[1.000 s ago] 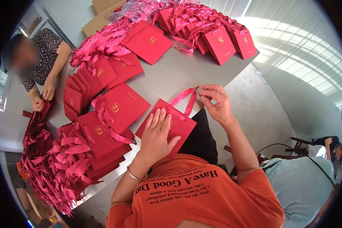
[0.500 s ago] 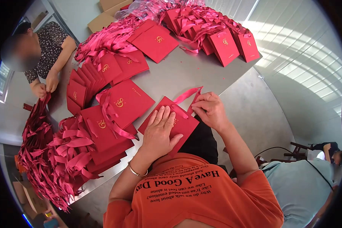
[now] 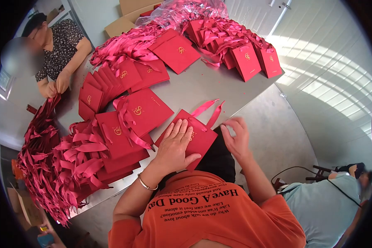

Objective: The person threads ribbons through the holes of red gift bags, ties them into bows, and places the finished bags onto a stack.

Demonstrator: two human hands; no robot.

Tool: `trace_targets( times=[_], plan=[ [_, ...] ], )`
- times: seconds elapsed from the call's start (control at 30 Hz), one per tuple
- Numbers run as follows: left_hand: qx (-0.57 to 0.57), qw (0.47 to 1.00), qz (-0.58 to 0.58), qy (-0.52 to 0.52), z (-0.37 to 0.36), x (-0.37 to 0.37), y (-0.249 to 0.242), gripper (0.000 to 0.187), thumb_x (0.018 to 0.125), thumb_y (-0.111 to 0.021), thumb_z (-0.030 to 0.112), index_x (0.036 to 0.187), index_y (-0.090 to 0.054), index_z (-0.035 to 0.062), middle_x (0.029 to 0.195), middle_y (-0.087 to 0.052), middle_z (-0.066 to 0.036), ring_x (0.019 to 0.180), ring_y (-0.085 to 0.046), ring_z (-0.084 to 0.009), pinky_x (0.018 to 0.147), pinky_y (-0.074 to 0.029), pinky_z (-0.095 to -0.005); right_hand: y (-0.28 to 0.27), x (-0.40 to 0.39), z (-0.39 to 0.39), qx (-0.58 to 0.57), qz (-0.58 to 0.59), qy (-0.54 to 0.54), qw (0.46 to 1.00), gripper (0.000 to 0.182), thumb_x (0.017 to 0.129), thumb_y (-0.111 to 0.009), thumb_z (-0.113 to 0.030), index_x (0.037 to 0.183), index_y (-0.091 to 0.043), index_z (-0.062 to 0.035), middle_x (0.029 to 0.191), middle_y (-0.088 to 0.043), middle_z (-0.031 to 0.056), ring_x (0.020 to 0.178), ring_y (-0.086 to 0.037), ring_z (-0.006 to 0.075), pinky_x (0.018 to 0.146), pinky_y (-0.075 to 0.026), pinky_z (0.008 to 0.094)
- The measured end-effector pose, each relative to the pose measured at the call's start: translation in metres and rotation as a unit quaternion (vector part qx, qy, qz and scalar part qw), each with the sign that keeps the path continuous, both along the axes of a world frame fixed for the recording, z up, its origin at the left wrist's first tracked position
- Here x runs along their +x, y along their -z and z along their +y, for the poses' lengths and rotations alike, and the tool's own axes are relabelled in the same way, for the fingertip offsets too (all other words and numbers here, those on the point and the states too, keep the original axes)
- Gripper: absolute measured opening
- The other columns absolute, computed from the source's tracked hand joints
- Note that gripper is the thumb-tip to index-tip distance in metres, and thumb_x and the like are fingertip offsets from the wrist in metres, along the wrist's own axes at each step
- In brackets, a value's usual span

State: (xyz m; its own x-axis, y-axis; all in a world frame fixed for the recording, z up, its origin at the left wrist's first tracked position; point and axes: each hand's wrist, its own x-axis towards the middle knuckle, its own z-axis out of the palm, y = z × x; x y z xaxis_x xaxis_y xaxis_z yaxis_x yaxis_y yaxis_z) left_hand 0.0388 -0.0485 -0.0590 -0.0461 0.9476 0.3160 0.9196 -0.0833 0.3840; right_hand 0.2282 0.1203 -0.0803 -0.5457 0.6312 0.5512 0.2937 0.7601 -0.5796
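A small red paper gift bag [image 3: 204, 138] with a gold logo lies at the table's front edge, partly over my lap. My left hand [image 3: 177, 140] is spread flat on it, covering part of the logo. From its upper edge, two loose ends of a pink ribbon [image 3: 214, 115] stick out, away from me. Just right of the bag, my right hand [image 3: 237, 138] is in the air, holding nothing, thumb and forefinger apart and slightly blurred. Beside my left hand lies a stack of red bags [image 3: 153, 109] with ribbons on top.
More red bags [image 3: 246, 62] stand at the far right of the metal table [image 3: 235, 93]. A heap of ribboned bags [image 3: 70, 161] covers the left side. Across the table, a person [image 3: 64, 49] handles bags; another person [image 3: 318, 206] is at the lower right.
My right hand has let go of the ribbon and moved down and right, away from the bag. The ribbon ends now stand free. My left hand stays flat on the bag.
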Motion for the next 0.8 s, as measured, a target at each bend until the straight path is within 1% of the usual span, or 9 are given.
trace_targets(
  times=[0.07, 0.13, 0.23, 0.47, 0.5, 0.6, 0.63, 0.7, 0.8],
  plan=[
    [0.000, 1.000, -0.002, -0.004, 0.000, 0.004, 0.003, 0.089, 0.077, -0.078, 0.047, 0.138, -0.048, -0.0101, 0.147, -0.041, -0.034, 0.143, -0.034, -0.0443, 0.120, -0.023, -0.0527, 0.010, 0.016, -0.018, -0.161, 0.017, 0.030, 0.986, 0.019, 0.088, -0.072, -0.010, 0.106, -0.069, -0.0062, 0.097, -0.068, 0.0076, 0.086, -0.064, 0.0190, 0.072, -0.050, 0.0331],
    [0.003, 1.000, -0.006, -0.009, 0.002, 0.009, 0.003, 0.089, 0.077, -0.078, 0.048, 0.138, -0.048, -0.0102, 0.147, -0.040, -0.034, 0.143, -0.034, -0.0448, 0.120, -0.022, -0.0531, 0.016, 0.019, -0.034, -0.570, 0.035, -0.018, 0.821, 0.021, 0.094, -0.070, -0.014, 0.112, -0.067, -0.0033, 0.102, -0.068, 0.0059, 0.083, -0.062, 0.0117, 0.073, -0.050, 0.0261],
    [-0.007, 0.999, -0.033, 0.023, 0.008, 0.016, 0.003, 0.091, 0.078, -0.078, 0.046, 0.141, -0.043, -0.0102, 0.148, -0.037, -0.037, 0.144, -0.030, -0.0461, 0.120, -0.020, -0.0545, 0.012, 0.001, -0.060, -0.594, 0.221, -0.092, 0.768, 0.030, 0.095, -0.069, -0.012, 0.121, -0.062, 0.0000, 0.108, -0.069, 0.0052, 0.089, -0.064, 0.0116, 0.079, -0.053, 0.0277],
    [0.051, 0.937, -0.343, 0.040, 0.020, 0.015, -0.026, 0.079, 0.089, -0.075, 0.030, 0.148, -0.035, -0.0045, 0.159, -0.025, -0.029, 0.149, -0.027, -0.0381, 0.119, -0.025, -0.0483, -0.100, -0.014, -0.015, -0.331, 0.189, -0.068, 0.922, 0.036, 0.093, -0.060, 0.003, 0.129, -0.058, 0.0040, 0.119, -0.067, 0.0099, 0.100, -0.067, 0.0190, 0.090, -0.052, 0.0291],
    [0.054, 0.936, -0.345, 0.037, 0.023, 0.014, -0.029, 0.079, 0.089, -0.075, 0.030, 0.148, -0.035, -0.0045, 0.159, -0.025, -0.029, 0.149, -0.027, -0.0381, 0.119, -0.025, -0.0483, -0.126, -0.018, -0.016, -0.177, 0.087, -0.034, 0.980, 0.039, 0.090, -0.061, 0.002, 0.129, -0.058, 0.0038, 0.120, -0.066, 0.0125, 0.100, -0.068, 0.0211, 0.090, -0.052, 0.0295],
    [0.089, 0.740, -0.652, 0.135, 0.032, 0.014, -0.038, 0.084, 0.094, -0.069, 0.030, 0.151, -0.021, -0.0089, 0.156, -0.033, -0.022, 0.146, -0.032, -0.0294, 0.119, -0.026, -0.0414, -0.134, -0.047, -0.030, 0.050, -0.084, -0.021, 0.995, 0.046, 0.085, -0.065, 0.000, 0.130, -0.058, 0.0021, 0.124, -0.063, 0.0171, 0.100, -0.068, 0.0247, 0.088, -0.053, 0.0313],
    [0.091, 0.741, -0.653, 0.132, 0.034, 0.012, -0.037, 0.084, 0.094, -0.069, 0.030, 0.151, -0.021, -0.0089, 0.156, -0.033, -0.022, 0.146, -0.032, -0.0294, 0.119, -0.026, -0.0414, -0.131, -0.057, -0.037, 0.115, -0.149, -0.039, 0.981, 0.049, 0.082, -0.067, -0.002, 0.130, -0.058, 0.0005, 0.127, -0.062, 0.0190, 0.101, -0.068, 0.0261, 0.087, -0.053, 0.0327],
    [0.018, 0.641, -0.750, 0.163, 0.037, 0.006, -0.029, 0.078, 0.097, -0.065, 0.027, 0.152, -0.021, -0.0074, 0.150, -0.040, -0.020, 0.141, -0.039, -0.0279, 0.118, -0.030, -0.0406, -0.114, -0.064, -0.043, 0.073, -0.142, -0.094, 0.983, 0.051, 0.081, -0.069, -0.004, 0.130, -0.059, -0.0010, 0.129, -0.061, 0.0191, 0.102, -0.067, 0.0273, 0.087, -0.053, 0.0345],
    [-0.013, 0.610, -0.790, 0.060, 0.027, 0.001, -0.017, 0.053, 0.100, -0.056, 0.017, 0.144, -0.035, -0.0036, 0.135, -0.053, -0.015, 0.123, -0.055, -0.0232, 0.103, -0.046, -0.0366, -0.102, -0.062, -0.028, -0.094, -0.131, -0.215, 0.963, 0.052, 0.079, -0.073, -0.007, 0.129, -0.061, -0.0031, 0.133, -0.059, 0.0199, 0.103, -0.064, 0.0302, 0.088, -0.053, 0.0371]
  ],
)
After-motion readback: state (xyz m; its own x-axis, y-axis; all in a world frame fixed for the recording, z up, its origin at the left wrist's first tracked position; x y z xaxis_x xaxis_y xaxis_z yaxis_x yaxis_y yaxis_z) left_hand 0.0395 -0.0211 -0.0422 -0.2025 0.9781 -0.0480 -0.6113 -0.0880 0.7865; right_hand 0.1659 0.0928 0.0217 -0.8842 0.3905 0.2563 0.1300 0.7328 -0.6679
